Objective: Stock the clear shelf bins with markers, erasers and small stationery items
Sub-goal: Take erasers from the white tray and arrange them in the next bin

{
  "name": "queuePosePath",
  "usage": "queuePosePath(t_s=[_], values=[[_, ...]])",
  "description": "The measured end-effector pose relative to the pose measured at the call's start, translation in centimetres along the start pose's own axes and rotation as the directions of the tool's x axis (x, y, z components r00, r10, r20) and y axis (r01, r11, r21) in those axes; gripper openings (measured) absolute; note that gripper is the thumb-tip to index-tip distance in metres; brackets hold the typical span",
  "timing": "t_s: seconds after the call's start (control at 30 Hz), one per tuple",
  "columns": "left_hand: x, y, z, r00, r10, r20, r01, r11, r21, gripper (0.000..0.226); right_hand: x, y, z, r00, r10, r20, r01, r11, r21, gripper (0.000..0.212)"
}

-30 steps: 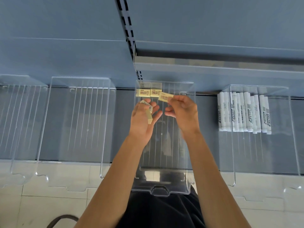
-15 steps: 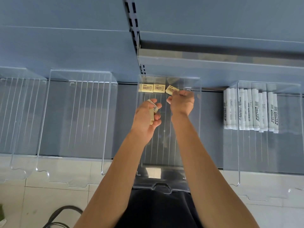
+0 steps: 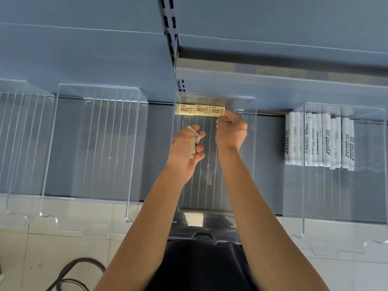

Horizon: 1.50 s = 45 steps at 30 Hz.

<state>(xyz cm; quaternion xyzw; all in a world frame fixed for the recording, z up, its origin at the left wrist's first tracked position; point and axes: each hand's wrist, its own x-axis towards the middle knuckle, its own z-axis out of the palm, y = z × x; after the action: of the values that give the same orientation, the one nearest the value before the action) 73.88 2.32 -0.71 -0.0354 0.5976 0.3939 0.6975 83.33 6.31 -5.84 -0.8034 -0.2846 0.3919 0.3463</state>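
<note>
1. Nearest you, just left of the middle bin's (image 3: 253,156) front lip, a dark cable (image 3: 71,274) lies on the floor.
2. Your left hand (image 3: 184,148) hovers over the bin's midpoint, fingers curled round a small stack of erasers (image 3: 194,141) held on edge.
3. Your right hand (image 3: 231,131) reaches deeper, toward the bin's back. Its curled fingers meet the right end of the third eraser (image 3: 216,111) and appear to pinch it, though the knuckles hide the grip.
4. That eraser lies flat against the bin's back wall, touching the second eraser (image 3: 201,110), which touches the first eraser (image 3: 185,110) in the back left corner.
5. Right of the middle bin, white markers (image 3: 319,141) lie side by side in the right bin (image 3: 365,185).
6. Left of it stands the left bin (image 3: 94,143).
</note>
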Motion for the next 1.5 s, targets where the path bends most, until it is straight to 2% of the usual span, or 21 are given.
queuePosePath(t_s=[0.07, 0.27, 0.37, 0.47, 0.57, 0.7, 0.83, 1.0, 1.1, 1.27, 1.4, 1.5], values=[[0.1, -0.1, -0.2, 0.999, 0.021, 0.029, -0.021, 1.0, 0.002, 0.023, 0.0, 0.1, -0.3, 0.999, 0.015, 0.049, -0.016, 1.0, 0.021, 0.038], [-0.2, -0.9, -0.7, 0.986, 0.063, 0.152, -0.059, 0.998, -0.027, 0.019, -1.4, 0.3, -0.8, 0.978, 0.058, 0.201, -0.074, 0.994, 0.074, 0.016], [-0.4, -1.3, -0.8, 0.982, 0.087, 0.165, -0.091, 0.996, 0.019, 0.023, -2.6, 0.6, -1.6, 0.969, 0.07, 0.238, -0.094, 0.991, 0.091, 0.027], [-0.7, -1.5, -0.8, 0.979, 0.149, 0.138, -0.168, 0.976, 0.138, 0.021, -4.0, 0.7, -2.6, 0.961, 0.003, 0.276, -0.033, 0.994, 0.106, 0.012], [-1.4, -1.6, -0.9, 0.969, 0.208, 0.135, -0.235, 0.943, 0.235, 0.017, -5.1, 0.7, -3.4, 0.942, -0.07, 0.328, 0.033, 0.993, 0.114, 0.015], [-1.7, -1.8, -1.2, 0.955, 0.257, 0.149, -0.285, 0.932, 0.225, 0.021, -6.0, 0.3, -4.7, 0.899, -0.13, 0.417, 0.048, 0.978, 0.203, 0.019], [-2.1, -1.9, -1.5, 0.939, 0.287, 0.19, -0.321, 0.928, 0.187, 0.024, -6.4, 0.2, -6.2, 0.867, -0.143, 0.477, -0.022, 0.946, 0.324, 0.012], [-2.4, -2.1, -2.1, 0.951, 0.272, 0.149, -0.296, 0.939, 0.174, 0.024, -7.2, 0.6, -6.8, 0.845, -0.209, 0.493, 0.091, 0.963, 0.252, 0.013], [-2.8, -2.4, -2.4, 0.95, 0.274, 0.149, -0.299, 0.936, 0.188, 0.026, -7.7, 1.1, -6.8, 0.859, -0.232, 0.457, 0.122, 0.959, 0.256, 0.017], [-2.9, -2.0, -2.6, 0.943, 0.3, 0.146, -0.325, 0.923, 0.206, 0.021, -7.9, 1.5, -6.6, 0.834, -0.362, 0.417, 0.3, 0.931, 0.209, 0.013], [-3.0, -1.9, -2.5, 0.928, 0.346, 0.139, -0.371, 0.893, 0.253, 0.018, -7.7, 1.6, -6.7, 0.812, -0.409, 0.415, 0.341, 0.911, 0.232, 0.015], [-3.2, -1.9, -2.1, 0.914, 0.374, 0.157, -0.405, 0.856, 0.32, 0.015, -7.3, 1.1, -7.0, 0.826, -0.411, 0.386, 0.304, 0.901, 0.31, 0.015]])
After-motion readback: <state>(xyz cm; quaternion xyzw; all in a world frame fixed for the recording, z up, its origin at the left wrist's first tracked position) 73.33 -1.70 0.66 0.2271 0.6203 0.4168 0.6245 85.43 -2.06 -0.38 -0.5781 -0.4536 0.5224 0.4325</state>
